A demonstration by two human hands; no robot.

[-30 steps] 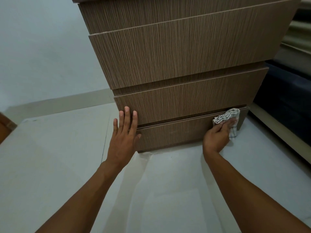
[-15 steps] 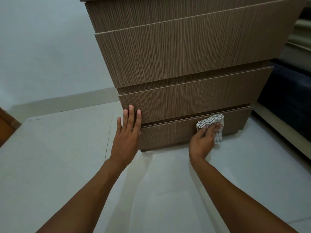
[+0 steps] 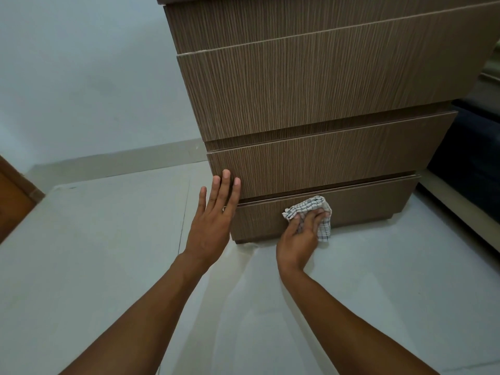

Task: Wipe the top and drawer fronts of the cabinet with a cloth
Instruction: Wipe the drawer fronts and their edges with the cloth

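Cabinet [image 3: 311, 90]: brown wood-grain, four drawer fronts visible, stands on pale tile floor [image 3: 94, 266] next to white wall [image 3: 81, 77].

R hand [image 3: 299, 234]: fingers curled over checked cloth [image 3: 311, 212], clamping it flat vs. bottom drawer front [image 3: 365, 204]. Cloth sits on left-centre part of that front, upper edge near the drawer's top lip, lower corner hanging down towards the floor line at the cabinet base. Cloth is bunched, white w/ dark grid pattern.

L hand [image 3: 213, 223]: open, fingers straight and together, holding nothing. Fingertips lie on the left end of the second-lowest drawer front [image 3: 338, 161]; palm overlaps the left corner of the cabinet. Whether palm touches the wood: cannot tell.

Hands are apart, L at the cabinet's left edge, R further right and lower.

Dark upholstered furniture [image 3: 470, 158] stands just right of the cabinet. Brown wooden edge [image 3: 10, 196] shows at far left of view.
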